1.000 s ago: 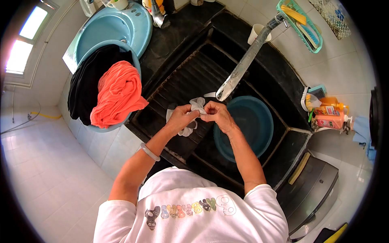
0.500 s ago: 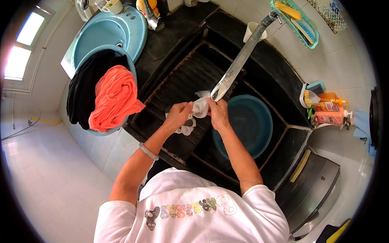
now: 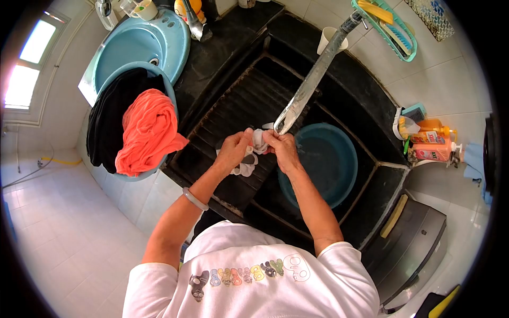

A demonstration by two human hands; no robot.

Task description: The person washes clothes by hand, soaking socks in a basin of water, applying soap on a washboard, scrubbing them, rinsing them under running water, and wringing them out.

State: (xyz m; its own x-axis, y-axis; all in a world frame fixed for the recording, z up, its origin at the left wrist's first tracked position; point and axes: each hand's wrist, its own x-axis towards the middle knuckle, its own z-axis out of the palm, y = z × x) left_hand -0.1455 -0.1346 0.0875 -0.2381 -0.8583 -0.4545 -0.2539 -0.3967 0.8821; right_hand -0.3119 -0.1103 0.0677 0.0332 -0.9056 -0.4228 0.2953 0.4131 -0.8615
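Note:
Both hands meet over the ridged black washboard (image 3: 222, 124) of the sink. My left hand (image 3: 235, 151) is closed on a small white cloth (image 3: 260, 142), perhaps a sock; its exact kind does not show. My right hand (image 3: 283, 151) pinches the same cloth from the other side, just below the end of the metal faucet (image 3: 286, 119). Under my left hand, a second white piece with grey patches (image 3: 245, 168) lies on the ridges; whether it joins the held cloth I cannot tell. A blue basin (image 3: 331, 164) of water stands to the right of my right hand.
On the left, a light blue tub (image 3: 174, 98) holds black clothing (image 3: 108, 124) and a coral garment (image 3: 148, 132), before a blue washbasin (image 3: 183, 40). A white cup (image 3: 324, 40) stands behind the faucet. Soap bottles (image 3: 432, 146) line the right wall above a dark grey box-like unit (image 3: 416, 244).
The white cloth has bunched up between my hands. My right hand's fingers have shifted slightly left and closed over it, while my left hand has risen a little.

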